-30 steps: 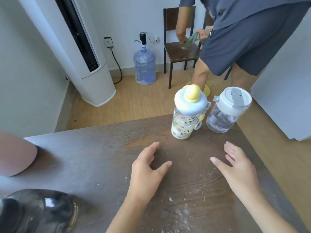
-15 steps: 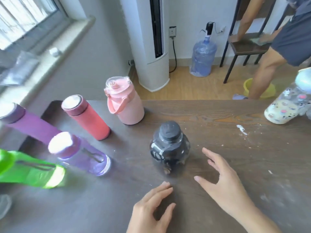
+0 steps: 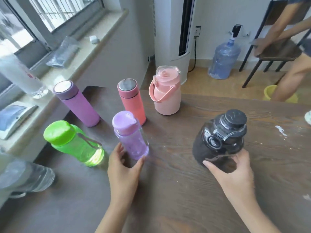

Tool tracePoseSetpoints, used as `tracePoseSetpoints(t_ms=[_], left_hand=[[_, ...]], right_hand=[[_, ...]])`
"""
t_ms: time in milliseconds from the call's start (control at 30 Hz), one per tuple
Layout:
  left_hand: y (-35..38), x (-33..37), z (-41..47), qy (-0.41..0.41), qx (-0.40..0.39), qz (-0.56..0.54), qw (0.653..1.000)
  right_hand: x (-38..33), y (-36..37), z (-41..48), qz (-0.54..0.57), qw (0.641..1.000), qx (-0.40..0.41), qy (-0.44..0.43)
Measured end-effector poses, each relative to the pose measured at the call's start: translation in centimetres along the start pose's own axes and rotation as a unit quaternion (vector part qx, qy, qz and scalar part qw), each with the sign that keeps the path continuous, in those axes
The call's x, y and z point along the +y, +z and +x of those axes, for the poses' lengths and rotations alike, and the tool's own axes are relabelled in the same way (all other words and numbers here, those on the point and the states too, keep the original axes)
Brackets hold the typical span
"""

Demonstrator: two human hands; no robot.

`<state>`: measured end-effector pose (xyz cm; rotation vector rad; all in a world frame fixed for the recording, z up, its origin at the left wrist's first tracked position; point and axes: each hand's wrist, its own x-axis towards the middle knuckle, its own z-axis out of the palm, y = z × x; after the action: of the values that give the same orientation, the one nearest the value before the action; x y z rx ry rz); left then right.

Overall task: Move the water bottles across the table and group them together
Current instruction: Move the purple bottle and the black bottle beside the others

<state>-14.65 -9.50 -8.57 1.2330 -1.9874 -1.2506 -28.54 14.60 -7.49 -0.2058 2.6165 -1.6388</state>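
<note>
Several bottles stand on the dark wooden table (image 3: 176,190). My left hand (image 3: 123,167) cups the base of a clear purple bottle (image 3: 130,138). My right hand (image 3: 235,174) grips the lower part of a squat black bottle (image 3: 218,140), thumb on its front and fingers on its right side. Behind them stand a green bottle (image 3: 74,142), a purple thermos (image 3: 77,105), a coral thermos (image 3: 133,101) and a pink jug with a handle (image 3: 166,96). A clear bottle (image 3: 25,179) is blurred at the lower left. A patterned bottle (image 3: 308,117) is cut off by the right edge.
A windowsill (image 3: 80,61) runs along the left past the table edge. Beyond the table stand a white tower air conditioner (image 3: 170,31) and a blue water jug (image 3: 223,59). A person (image 3: 289,71) bends over a chair (image 3: 277,51) next to a yellow basin (image 3: 269,93).
The view has swung left from the far-right bottles to the group on the left. Both hands came off the tabletop; the left closed on the clear purple bottle, the right on the black bottle.
</note>
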Motion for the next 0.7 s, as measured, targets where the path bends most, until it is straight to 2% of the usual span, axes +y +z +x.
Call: tracePoseSetpoints(t_ms=[100,267,467,700], left_hand=[[0.9,0.8,0.2,0.006,0.005,-0.045,0.999],[1.3,1.4,0.3,-0.011,-0.003,-0.114,0.993],[1.4,1.6,0.4,-0.018,0.007,-0.088,0.996],[3.7,4.7,-3.6,0.015,-0.053,-0.078,0.995]], right_hand=[[-0.2,-0.5,0.1,0.011,1.0,-0.01,0.011],[0.3,-2.3,1.5,0.049,0.995,-0.088,0.012],[-0.2,-4.0,3.5,0.08,0.983,-0.167,0.0],[0.4,-5.5,3.4,0.102,0.987,-0.125,0.013]])
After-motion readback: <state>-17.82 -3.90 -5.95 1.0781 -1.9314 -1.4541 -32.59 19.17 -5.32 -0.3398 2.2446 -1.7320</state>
